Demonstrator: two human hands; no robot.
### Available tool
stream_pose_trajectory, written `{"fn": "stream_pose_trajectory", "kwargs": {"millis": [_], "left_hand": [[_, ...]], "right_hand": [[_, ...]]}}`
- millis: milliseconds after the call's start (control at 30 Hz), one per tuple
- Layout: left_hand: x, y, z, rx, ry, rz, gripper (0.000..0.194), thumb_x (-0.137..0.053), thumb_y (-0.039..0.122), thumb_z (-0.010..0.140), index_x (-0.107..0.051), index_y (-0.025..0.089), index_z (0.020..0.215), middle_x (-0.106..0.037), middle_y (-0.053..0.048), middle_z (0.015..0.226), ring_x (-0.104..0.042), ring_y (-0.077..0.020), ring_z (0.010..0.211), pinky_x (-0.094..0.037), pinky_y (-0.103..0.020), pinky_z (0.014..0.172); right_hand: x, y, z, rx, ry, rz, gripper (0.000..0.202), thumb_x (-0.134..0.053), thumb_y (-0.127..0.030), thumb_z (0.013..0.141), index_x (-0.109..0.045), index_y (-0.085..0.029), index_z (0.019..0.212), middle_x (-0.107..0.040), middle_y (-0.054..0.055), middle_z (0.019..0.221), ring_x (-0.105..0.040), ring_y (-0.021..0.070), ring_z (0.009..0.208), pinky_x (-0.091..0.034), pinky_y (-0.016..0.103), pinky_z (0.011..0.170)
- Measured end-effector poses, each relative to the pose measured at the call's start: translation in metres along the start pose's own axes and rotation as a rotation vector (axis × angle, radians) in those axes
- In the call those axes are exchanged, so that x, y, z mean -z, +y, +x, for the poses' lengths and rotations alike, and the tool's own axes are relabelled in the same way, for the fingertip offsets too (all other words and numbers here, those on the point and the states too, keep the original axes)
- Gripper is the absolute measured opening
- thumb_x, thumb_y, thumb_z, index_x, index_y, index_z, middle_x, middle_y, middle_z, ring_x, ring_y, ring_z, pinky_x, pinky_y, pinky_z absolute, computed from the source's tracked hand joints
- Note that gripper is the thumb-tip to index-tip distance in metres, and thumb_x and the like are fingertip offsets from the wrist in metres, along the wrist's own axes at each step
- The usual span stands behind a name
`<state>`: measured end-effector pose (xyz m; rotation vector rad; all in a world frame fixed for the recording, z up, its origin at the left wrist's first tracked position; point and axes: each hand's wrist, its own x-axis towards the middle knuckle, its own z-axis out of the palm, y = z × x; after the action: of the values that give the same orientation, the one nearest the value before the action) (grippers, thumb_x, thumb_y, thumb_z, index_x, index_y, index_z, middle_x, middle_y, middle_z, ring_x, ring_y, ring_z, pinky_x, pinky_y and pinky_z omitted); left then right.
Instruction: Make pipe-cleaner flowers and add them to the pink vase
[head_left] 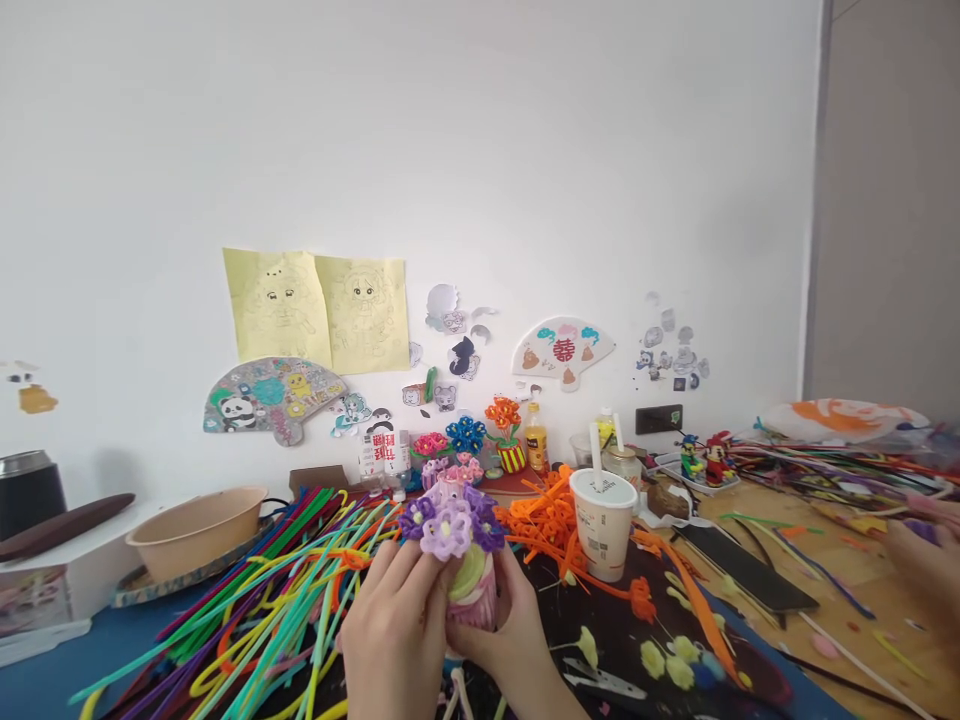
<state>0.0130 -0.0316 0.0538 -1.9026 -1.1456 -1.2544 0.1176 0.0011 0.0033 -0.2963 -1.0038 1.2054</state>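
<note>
Head view: near the middle, a pink flowerpot [484, 600] with purple flowers [448, 530] was held between two bare hands, over a dark surface [564, 612]. It looked light and soft, its fuzzy fibres unlikely to slip; the petals would probably crush or bend easily, so the ribbed pink side seemed the safer hold. The left hand [397, 625] curled around the left side, knuckles bent, fingers reaching up to the blossoms; the right hand [517, 620] cupped the right side, thumb across the front, other fingers mostly hidden. Whether any fingertips pinched a petal could not be told. Farther off, loose pipe cleaners [300, 590] fanned to the left, a lidded cup [606, 530] stood right, and a striped pot [512, 457] stood near the white wall [450, 150].
</note>
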Motion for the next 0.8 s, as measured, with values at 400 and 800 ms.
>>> {"fn": "stream_pose_trajectory", "kwargs": {"millis": [400,800], "left_hand": [[0.009,0.000,-0.003,-0.272,-0.029,0.327,0.025,-0.037,0.010,0.089,-0.061,0.017,0.088,-0.069,-0.008,0.090,-0.057,-0.0252,0.087,-0.042,-0.033,0.074],[0.014,0.007,-0.002,-0.336,0.006,0.396,0.032,-0.032,0.010,0.092,-0.063,0.017,0.090,-0.071,-0.008,0.093,-0.062,-0.0230,0.090,-0.045,-0.031,0.075]], "right_hand": [[0.006,-0.001,-0.001,0.019,-0.021,-0.115,0.070,-0.091,-0.018,0.040,-0.062,-0.021,0.104,-0.070,0.007,0.102,-0.063,0.0299,0.098,-0.048,0.038,0.089],[0.014,0.013,0.000,0.130,-0.017,-0.283,0.070,-0.090,-0.031,0.045,-0.061,-0.021,0.108,-0.069,0.008,0.105,-0.064,0.0311,0.101,-0.048,0.039,0.092]]}}
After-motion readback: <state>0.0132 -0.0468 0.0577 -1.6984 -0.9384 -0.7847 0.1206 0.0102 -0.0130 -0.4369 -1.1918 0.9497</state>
